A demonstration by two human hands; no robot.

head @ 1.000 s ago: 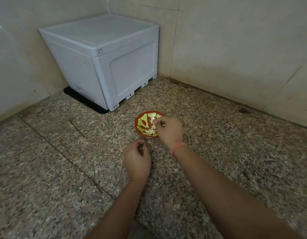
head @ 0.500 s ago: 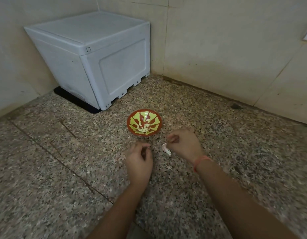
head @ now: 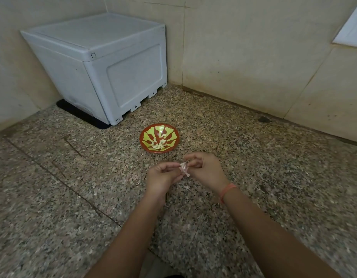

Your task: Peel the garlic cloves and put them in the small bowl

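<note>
A small red bowl [head: 174, 135] with a yellow-green pattern sits on the speckled stone floor, holding several peeled garlic cloves [head: 158, 145]. Just in front of it, my left hand [head: 163, 177] and my right hand [head: 205, 169] meet above the floor. Between their fingertips they pinch a small garlic piece [head: 184, 167] with pale pinkish papery skin. An orange band circles my right wrist.
A pale grey plastic box [head: 105, 65] stands on a black mat in the far left corner. Beige tiled walls close the back and left. A dark spot [head: 264, 119] marks the floor by the right wall.
My right hand drew back from the bowl, took up a garlic piece from the floor and brought it to my left hand. The camera view shifted, so the bowl sits farther from my hands.
</note>
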